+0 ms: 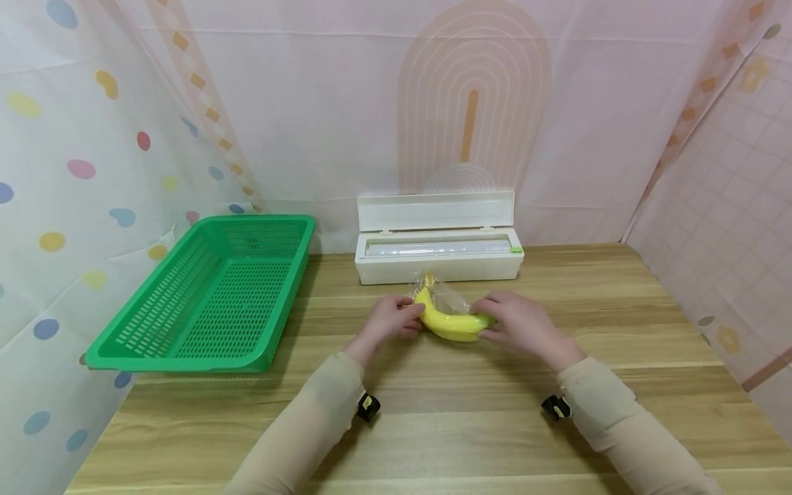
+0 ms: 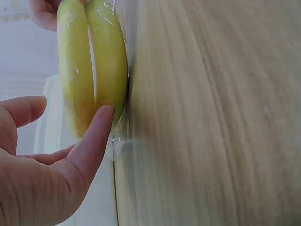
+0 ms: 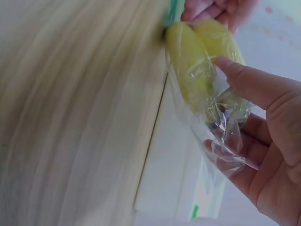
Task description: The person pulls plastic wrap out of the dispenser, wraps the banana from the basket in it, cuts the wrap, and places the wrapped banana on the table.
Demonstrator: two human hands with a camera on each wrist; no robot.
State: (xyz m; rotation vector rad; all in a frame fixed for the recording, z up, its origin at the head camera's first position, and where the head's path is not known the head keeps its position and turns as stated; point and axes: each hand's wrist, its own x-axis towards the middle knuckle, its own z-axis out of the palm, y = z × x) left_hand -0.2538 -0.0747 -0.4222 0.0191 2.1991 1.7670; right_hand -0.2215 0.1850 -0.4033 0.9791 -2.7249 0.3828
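Note:
Two yellow bananas [image 1: 454,326] lie side by side, covered in clear plastic wrap [image 3: 225,141]. In the left wrist view the bananas [image 2: 108,61] run lengthwise close to the wooden tabletop. My left hand [image 1: 390,318] is at their left end, where one fingertip touches the wrapped skin while another finger stands apart from it. The right hand [image 1: 516,322] grips the opposite end, thumb on one side and fingers on the other. Loose film bunches near the palm of the right hand [image 3: 277,127]. Behind the bananas stands a white cling film box [image 1: 439,270], its lid raised and a roll inside.
A green perforated plastic basket [image 1: 262,361] stands on the left of the wooden table [image 1: 445,440]. A green tab [image 1: 516,250] sits at the right of the film box. Patterned cloth [image 1: 322,103] hangs behind and along both sides.

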